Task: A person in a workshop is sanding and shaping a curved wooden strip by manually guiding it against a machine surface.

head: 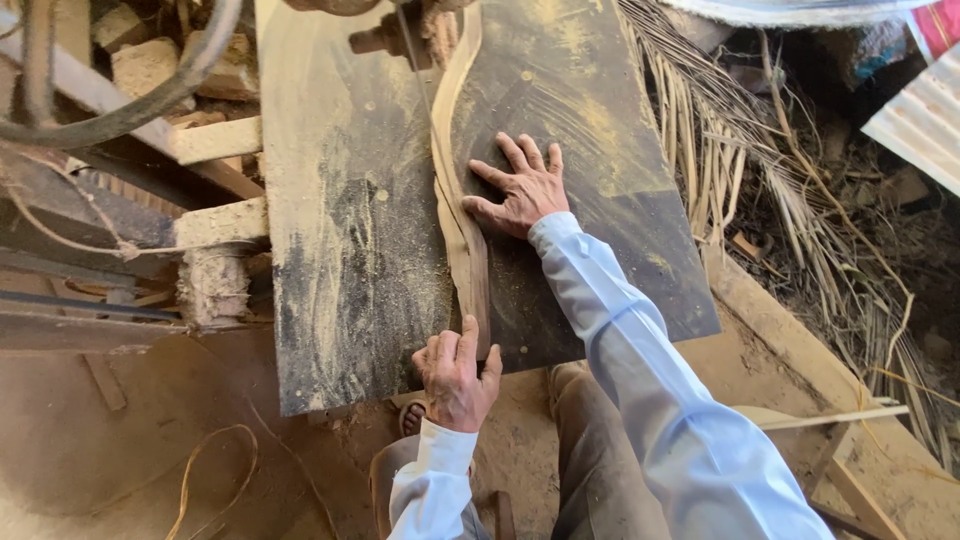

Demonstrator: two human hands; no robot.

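A long, wavy strip of wood lies along a dusty dark saw table, running from the near edge up to the thin saw blade at the far end. My left hand grips the strip's near end at the table's front edge, thumb on top. Farther along, my right hand lies flat on the table with fingers spread, its thumb pressing against the right side of the strip. Both arms wear light blue sleeves.
Sawdust covers the table and the ground. Wooden blocks and a dark hose lie at the left. Dry palm fronds pile up at the right, beside planks. A rope loop lies on the floor.
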